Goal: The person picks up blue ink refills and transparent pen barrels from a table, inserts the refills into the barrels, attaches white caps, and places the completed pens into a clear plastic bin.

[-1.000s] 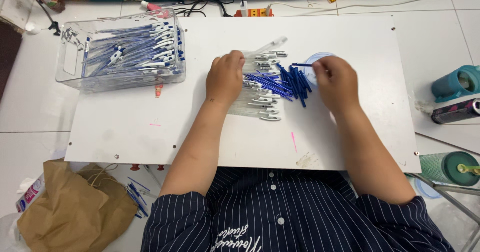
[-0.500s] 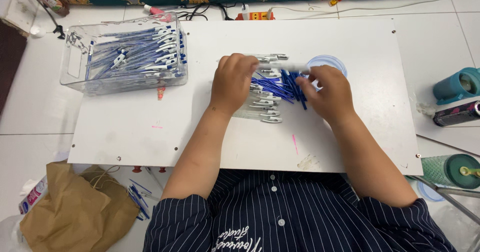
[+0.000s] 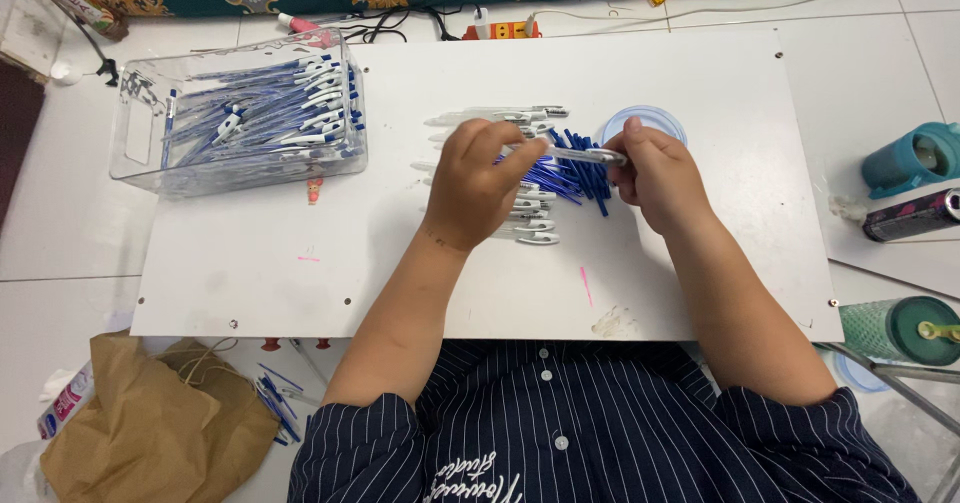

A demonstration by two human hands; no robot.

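Both hands (image 3: 565, 173) pinch a slim clear plastic pen barrel (image 3: 580, 154)

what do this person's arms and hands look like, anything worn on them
Both forearms are bare, and the left hand and right hand wear no gloves. No rings or watch show. Short sleeves end near the elbows: a dark navy shirt with thin white pinstripes and white buttons.

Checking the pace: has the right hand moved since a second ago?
Yes. The right hand moved left, away from the round lid, meeting the left hand on a pen barrel.
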